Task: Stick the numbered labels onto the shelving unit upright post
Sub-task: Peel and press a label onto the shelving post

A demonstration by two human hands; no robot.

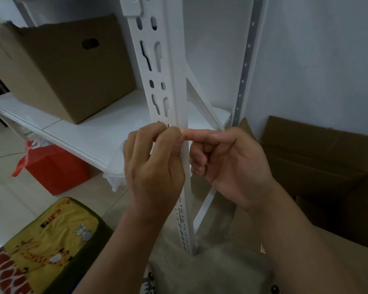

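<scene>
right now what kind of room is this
Probably a storeroom or home storage corner: a white slotted shelving post, a cardboard box on the shelf, and flattened cardboard against the bare wall.

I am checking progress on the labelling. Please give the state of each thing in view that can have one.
upright post: standing, no label visible
left hand: curled at post, pinching
right hand: forefinger pressed against post
cardboard box: on shelf, top open
red bag: on floor under shelf
</scene>
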